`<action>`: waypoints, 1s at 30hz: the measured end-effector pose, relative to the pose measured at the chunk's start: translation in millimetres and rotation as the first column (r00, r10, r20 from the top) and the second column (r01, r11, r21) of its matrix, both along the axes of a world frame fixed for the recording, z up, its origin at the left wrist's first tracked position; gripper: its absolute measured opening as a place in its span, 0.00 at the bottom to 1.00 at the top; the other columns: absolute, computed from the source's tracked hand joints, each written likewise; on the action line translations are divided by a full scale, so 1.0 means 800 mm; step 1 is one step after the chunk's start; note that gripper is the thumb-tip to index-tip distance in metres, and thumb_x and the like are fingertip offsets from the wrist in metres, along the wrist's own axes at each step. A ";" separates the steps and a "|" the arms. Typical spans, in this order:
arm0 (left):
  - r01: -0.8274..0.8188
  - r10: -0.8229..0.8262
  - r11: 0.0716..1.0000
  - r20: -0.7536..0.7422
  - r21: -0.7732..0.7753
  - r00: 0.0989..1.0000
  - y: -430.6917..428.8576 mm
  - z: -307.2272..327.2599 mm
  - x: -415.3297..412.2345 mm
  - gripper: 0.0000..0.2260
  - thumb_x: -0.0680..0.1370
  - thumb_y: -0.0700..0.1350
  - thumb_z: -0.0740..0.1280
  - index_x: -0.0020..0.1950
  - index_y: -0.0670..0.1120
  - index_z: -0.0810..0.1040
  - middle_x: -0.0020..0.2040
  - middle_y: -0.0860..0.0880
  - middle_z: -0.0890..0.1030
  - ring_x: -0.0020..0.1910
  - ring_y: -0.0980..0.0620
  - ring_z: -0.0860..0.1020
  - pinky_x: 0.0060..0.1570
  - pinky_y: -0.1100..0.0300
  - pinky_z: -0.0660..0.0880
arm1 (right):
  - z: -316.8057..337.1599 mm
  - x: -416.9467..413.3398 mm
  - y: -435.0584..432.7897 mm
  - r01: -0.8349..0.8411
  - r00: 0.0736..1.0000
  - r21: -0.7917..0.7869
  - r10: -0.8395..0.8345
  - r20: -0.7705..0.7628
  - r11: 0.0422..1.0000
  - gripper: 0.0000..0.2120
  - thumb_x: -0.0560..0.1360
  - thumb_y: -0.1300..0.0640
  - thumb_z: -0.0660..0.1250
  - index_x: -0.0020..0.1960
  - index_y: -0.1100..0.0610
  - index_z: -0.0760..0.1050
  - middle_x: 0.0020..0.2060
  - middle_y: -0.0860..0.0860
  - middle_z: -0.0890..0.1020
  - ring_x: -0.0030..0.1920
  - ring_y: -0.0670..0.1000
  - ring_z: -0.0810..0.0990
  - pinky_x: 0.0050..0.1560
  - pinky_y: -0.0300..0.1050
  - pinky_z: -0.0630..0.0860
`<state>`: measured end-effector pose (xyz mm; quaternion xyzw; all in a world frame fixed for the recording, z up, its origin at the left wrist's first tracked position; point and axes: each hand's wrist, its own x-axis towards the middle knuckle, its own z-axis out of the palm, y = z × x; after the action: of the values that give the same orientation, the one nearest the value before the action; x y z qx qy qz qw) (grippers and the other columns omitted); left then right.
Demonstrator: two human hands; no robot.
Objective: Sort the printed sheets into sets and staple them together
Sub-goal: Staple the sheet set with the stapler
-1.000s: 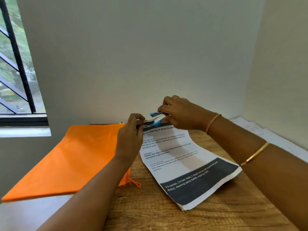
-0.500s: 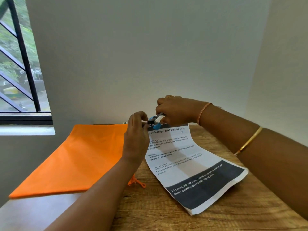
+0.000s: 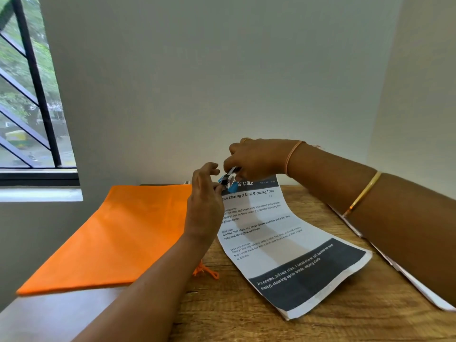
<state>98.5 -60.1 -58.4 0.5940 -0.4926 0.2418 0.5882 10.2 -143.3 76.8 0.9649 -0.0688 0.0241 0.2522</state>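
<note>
1. The grip of the right hand [image 3: 256, 159] is closed round a small blue and silver stapler [image 3: 228, 180], fingers curled over it at the far left corner of the paper.
2. The left hand [image 3: 204, 193] is just beside the stapler, its fingers loosely bent and its thumb by that same corner. The blur hides whether its grip pinches the paper.
3. The stack of printed sheets [image 3: 271, 233], headed "Spray Cleaning of Small Grooming Tools", lies on the brown wooden bench [image 3: 246, 317]. Its far end is raised towards the hands, and its near end, with a dark band, lies flat.
4. To the left, a flat orange fabric bag [image 3: 111, 238] lies on the bench, its orange cord [image 3: 206, 271] beside the left forearm.
5. To the right, more white paper sheets [image 3: 419, 290] lie along the bench's edge, partly under the right forearm.
6. A thin orange wrist band [image 3: 292, 156] and a gold bangle [image 3: 362, 193] sit on the right arm.
7. At the far left is a black-barred window [image 3: 29, 95].
</note>
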 end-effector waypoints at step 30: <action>0.026 -0.025 1.000 -0.087 0.011 0.996 0.002 0.002 -0.003 0.26 0.77 0.32 0.62 0.65 0.56 0.56 0.56 0.43 0.75 0.48 0.50 0.79 0.40 0.64 0.79 | -0.001 0.013 -0.002 0.000 0.999 0.094 0.004 -0.045 0.996 0.11 0.79 0.51 0.62 0.58 0.55 0.71 0.46 0.49 0.73 0.47 0.49 0.71 0.45 0.41 0.66</action>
<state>96.0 -58.3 -56.5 0.6010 -0.4757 0.2054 0.6086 20.9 -144.9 75.9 0.9761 -0.0629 -0.0009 0.2081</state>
